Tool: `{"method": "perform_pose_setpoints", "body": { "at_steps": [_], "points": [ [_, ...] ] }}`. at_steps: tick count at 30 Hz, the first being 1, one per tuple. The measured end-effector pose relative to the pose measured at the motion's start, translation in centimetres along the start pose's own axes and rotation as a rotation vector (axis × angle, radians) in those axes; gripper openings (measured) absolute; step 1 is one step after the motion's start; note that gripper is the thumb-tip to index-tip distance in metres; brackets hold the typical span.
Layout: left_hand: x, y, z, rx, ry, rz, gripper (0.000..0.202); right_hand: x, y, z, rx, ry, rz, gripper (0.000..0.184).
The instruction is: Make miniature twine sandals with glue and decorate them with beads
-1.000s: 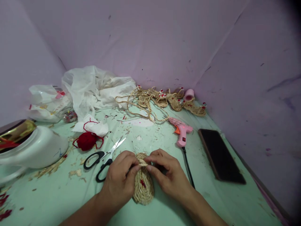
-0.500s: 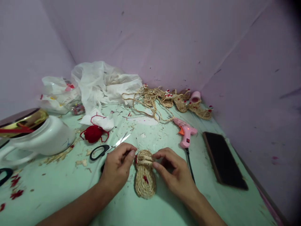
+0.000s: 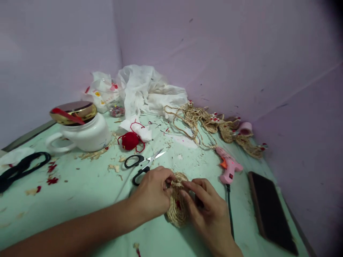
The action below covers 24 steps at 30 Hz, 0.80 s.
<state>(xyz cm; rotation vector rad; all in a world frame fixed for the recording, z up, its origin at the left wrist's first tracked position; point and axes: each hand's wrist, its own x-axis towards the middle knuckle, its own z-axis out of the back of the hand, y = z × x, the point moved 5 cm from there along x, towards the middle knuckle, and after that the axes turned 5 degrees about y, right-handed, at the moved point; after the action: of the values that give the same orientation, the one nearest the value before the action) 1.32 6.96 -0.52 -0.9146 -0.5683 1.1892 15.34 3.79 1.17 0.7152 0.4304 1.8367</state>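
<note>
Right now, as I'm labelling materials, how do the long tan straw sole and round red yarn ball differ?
The long tan straw sole is flat; the round red yarn ball bulges. The sole has a small red patch; the ball is red throughout. The sole sits between the left hand and right hand; the ball lies apart from both. Both show red.

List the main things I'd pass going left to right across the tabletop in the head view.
Black looped thing, white mug, red yarn ball, woven straw piece, pink glue gun, dark phone.
</note>
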Motion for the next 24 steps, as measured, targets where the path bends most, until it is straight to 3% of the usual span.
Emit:
{"method": "perform_pose_setpoints", "body": {
  "at_steps": [7,9,12,15,18,21,24],
  "points": [
    [0.0,-0.4,0.2,0.063,-0.019,-0.034,0.013,0.3,0.0,0.1,0.051,-0.043,-0.029,0.009],
    [0.0,-0.5,0.2,0.071,-0.015,-0.05,0.014,0.3,-0.5,0.5,0.061,-0.052,-0.087,0.016],
    [0.1,-0.2,0.1,0.045,-0.011,-0.027,0.012,0.1,-1.5,0.6,0.068,0.07,-0.193,0.033],
    [0.1,0.2,-0.2,-0.046,0.013,0.02,0.01,-0.3,-2.4,0.2,0.075,0.188,-0.327,0.038],
    [-0.2,-0.6,0.1,-0.164,0.008,-0.045,0.011,-0.6,-2.8,-0.1,0.318,0.131,-0.456,0.039],
    [-1.0,-2.7,0.9,-0.206,0.004,-0.267,0.009,-0.4,-2.7,-0.3,0.76,0.028,-0.509,0.031],
    [-1.9,-4.0,1.9,-0.225,-0.079,-0.447,0.012,-0.3,-2.0,-0.9,1.065,0.058,-0.57,0.023]
  ]
}}
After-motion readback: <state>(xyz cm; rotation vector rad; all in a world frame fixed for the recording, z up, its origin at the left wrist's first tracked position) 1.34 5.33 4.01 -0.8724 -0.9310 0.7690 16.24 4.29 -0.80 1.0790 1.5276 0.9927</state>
